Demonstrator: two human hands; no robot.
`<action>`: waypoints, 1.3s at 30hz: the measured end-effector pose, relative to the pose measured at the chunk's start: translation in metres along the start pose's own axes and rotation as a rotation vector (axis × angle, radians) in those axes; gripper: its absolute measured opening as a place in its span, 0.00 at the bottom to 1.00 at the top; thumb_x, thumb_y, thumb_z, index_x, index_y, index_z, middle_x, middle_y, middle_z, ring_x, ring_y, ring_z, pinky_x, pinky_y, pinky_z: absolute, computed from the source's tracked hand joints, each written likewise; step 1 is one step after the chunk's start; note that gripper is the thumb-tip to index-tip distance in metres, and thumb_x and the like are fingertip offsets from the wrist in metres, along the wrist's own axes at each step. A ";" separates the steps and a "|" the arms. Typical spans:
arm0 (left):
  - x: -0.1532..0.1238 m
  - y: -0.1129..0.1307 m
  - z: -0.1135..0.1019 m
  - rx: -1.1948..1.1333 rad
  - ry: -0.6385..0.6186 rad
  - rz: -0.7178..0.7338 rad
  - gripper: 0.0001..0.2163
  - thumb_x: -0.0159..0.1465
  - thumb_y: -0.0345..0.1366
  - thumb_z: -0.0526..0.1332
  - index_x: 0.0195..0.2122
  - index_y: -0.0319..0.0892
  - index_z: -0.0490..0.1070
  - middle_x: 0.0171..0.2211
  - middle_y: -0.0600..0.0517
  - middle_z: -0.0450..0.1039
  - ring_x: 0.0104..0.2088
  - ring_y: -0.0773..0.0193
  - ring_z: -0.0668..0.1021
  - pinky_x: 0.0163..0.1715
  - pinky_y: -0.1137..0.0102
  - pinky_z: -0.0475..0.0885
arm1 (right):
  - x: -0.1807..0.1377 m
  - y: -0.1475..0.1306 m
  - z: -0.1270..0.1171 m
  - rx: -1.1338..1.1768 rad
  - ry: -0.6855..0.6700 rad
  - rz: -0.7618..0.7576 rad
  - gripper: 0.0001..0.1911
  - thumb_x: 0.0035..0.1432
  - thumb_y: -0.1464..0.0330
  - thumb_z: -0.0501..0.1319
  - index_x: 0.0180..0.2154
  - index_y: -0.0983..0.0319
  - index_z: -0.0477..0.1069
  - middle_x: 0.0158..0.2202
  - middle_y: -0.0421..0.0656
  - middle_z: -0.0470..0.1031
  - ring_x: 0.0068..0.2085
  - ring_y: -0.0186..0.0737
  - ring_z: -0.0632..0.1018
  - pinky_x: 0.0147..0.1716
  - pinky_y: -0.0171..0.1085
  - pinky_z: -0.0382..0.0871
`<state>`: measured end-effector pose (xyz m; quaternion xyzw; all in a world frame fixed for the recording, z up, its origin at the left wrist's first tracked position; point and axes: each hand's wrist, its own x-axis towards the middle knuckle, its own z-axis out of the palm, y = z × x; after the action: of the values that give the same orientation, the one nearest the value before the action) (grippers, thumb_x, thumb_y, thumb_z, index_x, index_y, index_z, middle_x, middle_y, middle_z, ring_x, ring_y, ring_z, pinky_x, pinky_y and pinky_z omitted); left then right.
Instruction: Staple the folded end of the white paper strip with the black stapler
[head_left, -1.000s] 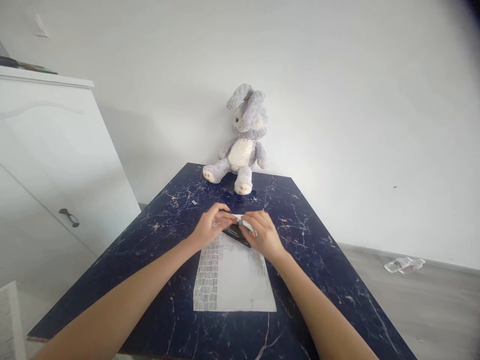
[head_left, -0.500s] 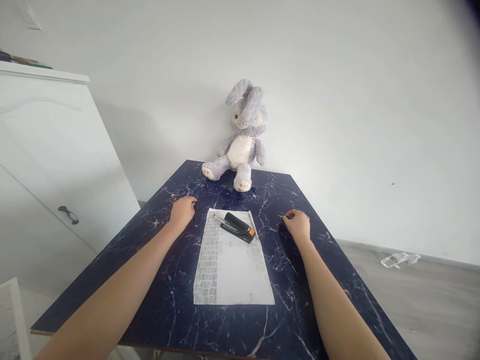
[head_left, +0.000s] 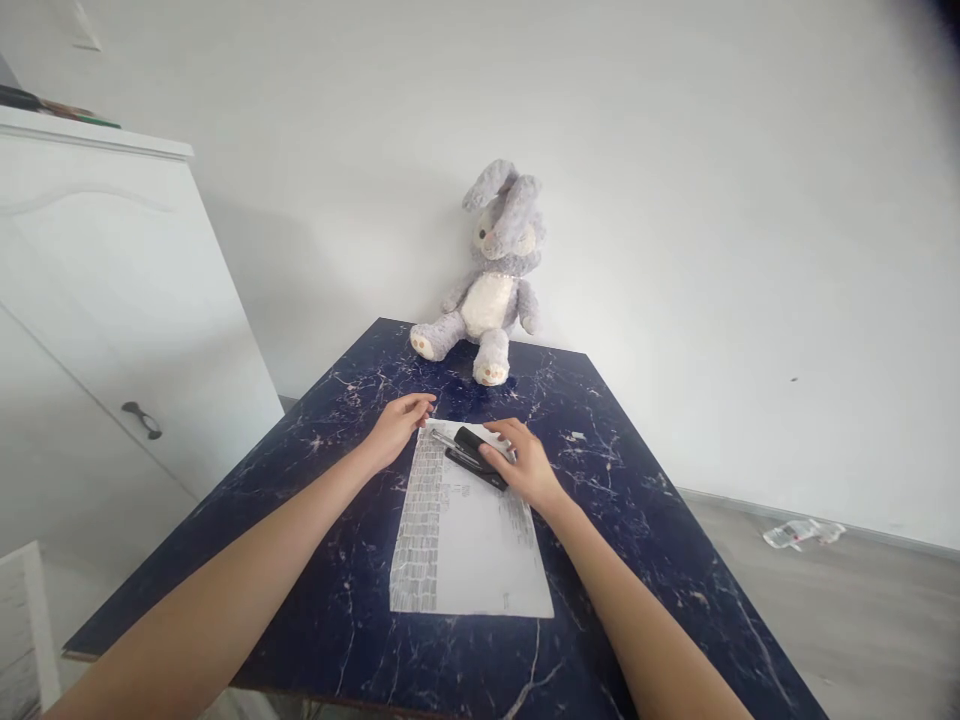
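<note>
1. Black stapler (head_left: 471, 441) lies splayed on the printed sheet (head_left: 487, 560)!
2. Right hand (head_left: 523, 462) curves over its right end; clamped or not, can't tell.
3. Left hand (head_left: 401, 430), by the sheet's far-left corner, grip unclear.

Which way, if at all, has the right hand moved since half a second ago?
Yes: judged against the plush rabbit, the right hand has moved left, from beside the paper to the stapler.

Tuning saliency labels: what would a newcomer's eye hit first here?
The grey plush rabbit, sitting at the far end of the dark blue table, stands out most. Next comes the black stapler, opened out on the white sheet, the right hand at its right end.
</note>
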<state>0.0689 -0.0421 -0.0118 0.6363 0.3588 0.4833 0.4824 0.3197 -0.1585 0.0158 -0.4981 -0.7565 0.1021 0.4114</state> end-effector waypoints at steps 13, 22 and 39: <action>-0.011 0.016 0.007 0.503 -0.372 0.152 0.12 0.65 0.46 0.63 0.43 0.46 0.81 0.44 0.46 0.81 0.45 0.51 0.81 0.49 0.60 0.73 | -0.001 0.004 0.006 0.060 -0.218 -0.034 0.20 0.62 0.70 0.63 0.56 0.58 0.70 0.50 0.47 0.78 0.48 0.47 0.79 0.50 0.46 0.72; -0.011 0.007 0.009 0.512 -0.389 0.185 0.12 0.64 0.45 0.64 0.41 0.45 0.82 0.42 0.45 0.80 0.43 0.51 0.79 0.49 0.59 0.72 | -0.002 0.011 0.009 0.087 -0.209 -0.059 0.20 0.62 0.71 0.63 0.56 0.58 0.70 0.51 0.47 0.78 0.49 0.46 0.79 0.52 0.46 0.71; -0.007 0.020 -0.012 0.410 -0.493 0.177 0.14 0.62 0.48 0.67 0.44 0.48 0.84 0.41 0.46 0.83 0.40 0.54 0.82 0.46 0.63 0.76 | -0.003 0.013 0.010 0.111 -0.177 -0.038 0.19 0.63 0.68 0.64 0.56 0.58 0.72 0.50 0.47 0.79 0.49 0.47 0.79 0.51 0.48 0.72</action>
<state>0.0556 -0.0515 0.0066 0.8465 0.2645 0.2727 0.3730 0.3220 -0.1521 0.0004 -0.4492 -0.7923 0.1798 0.3717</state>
